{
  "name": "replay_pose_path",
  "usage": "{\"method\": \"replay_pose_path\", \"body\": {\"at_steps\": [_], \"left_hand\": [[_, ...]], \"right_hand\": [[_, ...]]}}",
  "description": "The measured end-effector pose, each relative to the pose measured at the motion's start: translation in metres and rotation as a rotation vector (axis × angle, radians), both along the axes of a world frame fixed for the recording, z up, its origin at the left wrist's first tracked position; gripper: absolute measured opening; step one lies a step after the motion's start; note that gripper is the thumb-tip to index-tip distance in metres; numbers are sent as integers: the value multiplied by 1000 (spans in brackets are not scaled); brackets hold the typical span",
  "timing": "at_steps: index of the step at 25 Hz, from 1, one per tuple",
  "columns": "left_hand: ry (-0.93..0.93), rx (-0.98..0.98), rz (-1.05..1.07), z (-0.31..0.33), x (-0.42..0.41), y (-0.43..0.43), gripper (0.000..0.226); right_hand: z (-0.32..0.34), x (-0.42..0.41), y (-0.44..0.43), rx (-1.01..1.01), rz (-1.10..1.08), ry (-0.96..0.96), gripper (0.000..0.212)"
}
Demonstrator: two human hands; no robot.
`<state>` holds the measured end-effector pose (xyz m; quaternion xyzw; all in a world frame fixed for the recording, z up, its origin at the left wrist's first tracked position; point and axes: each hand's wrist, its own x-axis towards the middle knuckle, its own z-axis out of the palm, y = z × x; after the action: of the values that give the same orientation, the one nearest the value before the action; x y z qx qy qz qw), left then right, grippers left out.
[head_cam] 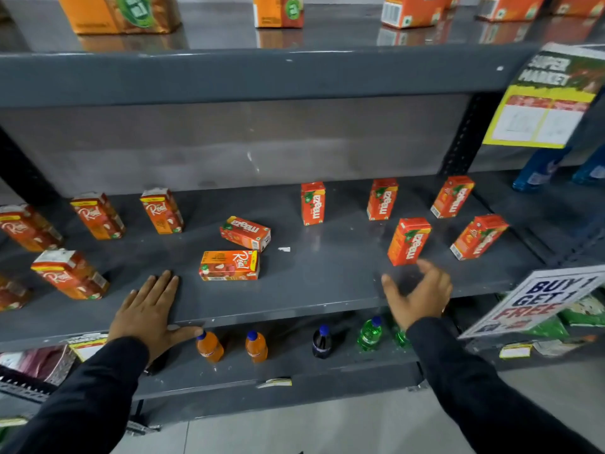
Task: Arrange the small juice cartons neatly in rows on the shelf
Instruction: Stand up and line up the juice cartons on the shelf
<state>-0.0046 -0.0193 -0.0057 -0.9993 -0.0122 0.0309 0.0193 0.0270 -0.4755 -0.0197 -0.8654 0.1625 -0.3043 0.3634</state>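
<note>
Small orange juice cartons stand scattered on the grey middle shelf (327, 290). Several Real cartons stand at the left, the nearest one (70, 273) just left of my left hand (147, 309), which lies flat and empty on the shelf's front edge. A Real carton (229, 265) and a Maaza carton (245, 233) lie on their sides in the middle. Several Maaza cartons stand upright at the right. My right hand (417, 294) hovers with fingers apart just below the front Maaza carton (408, 240), not touching it.
A "Buy 1 Get 1 Free" sign (533, 299) hangs at the right shelf edge, a supermarket flyer (546, 103) above it. Small soda bottles (209, 347) stand on the shelf below. Bigger cartons (278, 11) sit on the top shelf. A white scrap (284, 249) lies mid-shelf.
</note>
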Motion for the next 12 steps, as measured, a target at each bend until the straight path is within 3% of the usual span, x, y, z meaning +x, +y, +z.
{"method": "replay_pose_path", "body": {"at_steps": [4,8,12], "left_hand": [[-6,-16,3,-1,-1,1,128],[6,23,14,0,-2,0,127],[13,8,9,2,-3,0,125]], "right_hand": [[-11,-30,79,-122,395,-82,53],[22,2,154,-77,718,196,65],[50,34,199,-46,830,364,69]]}}
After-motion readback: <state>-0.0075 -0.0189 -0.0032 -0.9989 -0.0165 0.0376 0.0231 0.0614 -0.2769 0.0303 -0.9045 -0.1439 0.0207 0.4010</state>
